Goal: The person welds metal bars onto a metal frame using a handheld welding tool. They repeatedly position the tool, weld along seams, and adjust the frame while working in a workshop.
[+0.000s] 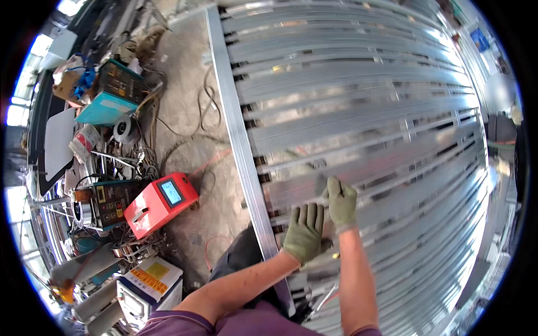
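Note:
Both hands wear green work gloves and are over a large silvery metal panel made of many parallel slats point(353, 117). My left hand point(304, 232) lies with its fingers stretched out, palm down, on the slats close to the panel's long edge rail point(238, 134). Just right of it and slightly farther off, my right hand point(342, 201) is closed. A small grey flat shape point(321, 185) shows at its left side, perhaps part of what it holds; blur hides its kind.
Left of the panel stand a red machine with a lit screen point(162, 204), a teal box-shaped machine point(115, 92) and a white cabinet with a yellow label point(150, 285). Cables point(207, 103) trail over the concrete floor point(182, 73). A dark machine with knobs point(109, 201) sits beside the red one.

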A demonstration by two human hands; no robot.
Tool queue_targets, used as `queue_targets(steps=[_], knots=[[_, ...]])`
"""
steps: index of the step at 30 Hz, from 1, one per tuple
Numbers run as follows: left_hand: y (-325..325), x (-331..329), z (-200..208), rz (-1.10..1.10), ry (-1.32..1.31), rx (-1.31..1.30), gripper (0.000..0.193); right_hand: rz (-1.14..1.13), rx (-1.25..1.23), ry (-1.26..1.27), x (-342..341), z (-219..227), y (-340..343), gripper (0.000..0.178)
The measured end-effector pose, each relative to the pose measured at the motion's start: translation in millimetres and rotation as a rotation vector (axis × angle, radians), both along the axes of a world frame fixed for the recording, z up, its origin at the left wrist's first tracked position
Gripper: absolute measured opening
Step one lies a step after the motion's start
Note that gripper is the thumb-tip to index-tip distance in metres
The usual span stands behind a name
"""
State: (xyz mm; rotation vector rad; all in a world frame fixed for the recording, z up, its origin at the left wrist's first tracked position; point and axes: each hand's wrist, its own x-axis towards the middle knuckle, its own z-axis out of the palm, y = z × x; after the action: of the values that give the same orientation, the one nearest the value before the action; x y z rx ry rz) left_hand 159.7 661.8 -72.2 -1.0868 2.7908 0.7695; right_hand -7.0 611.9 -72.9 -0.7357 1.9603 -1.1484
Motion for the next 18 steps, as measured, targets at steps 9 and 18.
queue_targets(steps=[9,18], knots=[[0.2,1.3,3.8,-0.043,-0.035,0.044,0.118,-0.186,-0.033,0.001,11.0,32.3,25.1,0.038],[26.6,97.8,42.2,-0.04,0.233,0.082,0.097,0.129,-0.066,0.444,126.4,58.3,84.1,0.02]])
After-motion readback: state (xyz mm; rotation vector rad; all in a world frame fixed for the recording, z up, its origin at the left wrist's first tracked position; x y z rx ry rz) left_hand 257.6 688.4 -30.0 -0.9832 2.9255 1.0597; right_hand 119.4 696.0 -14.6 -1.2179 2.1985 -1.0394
